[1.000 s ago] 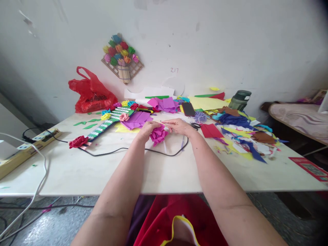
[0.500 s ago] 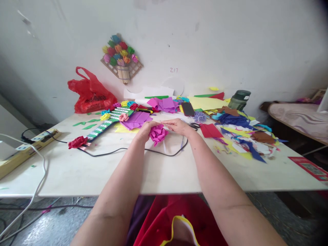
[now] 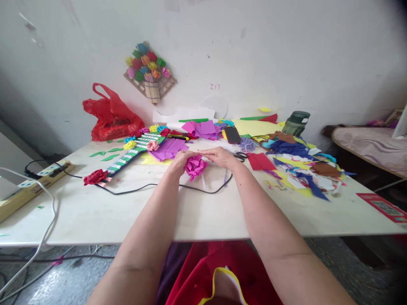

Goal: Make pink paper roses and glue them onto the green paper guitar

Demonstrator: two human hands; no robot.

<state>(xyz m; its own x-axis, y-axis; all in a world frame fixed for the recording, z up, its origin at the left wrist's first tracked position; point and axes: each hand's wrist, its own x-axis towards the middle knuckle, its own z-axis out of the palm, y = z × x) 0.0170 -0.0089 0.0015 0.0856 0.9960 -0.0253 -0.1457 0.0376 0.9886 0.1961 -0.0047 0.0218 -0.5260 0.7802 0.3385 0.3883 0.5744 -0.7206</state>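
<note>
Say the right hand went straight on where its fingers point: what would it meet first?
Probably the left hand, though depth is unclear; the magenta paper flower shows just below that line.

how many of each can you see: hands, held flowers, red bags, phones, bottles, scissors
Hands: 2
Held flower: 1
Red bag: 1
Phone: 1
Bottle: 1
Scissors: 1 pair
Total: 7
</note>
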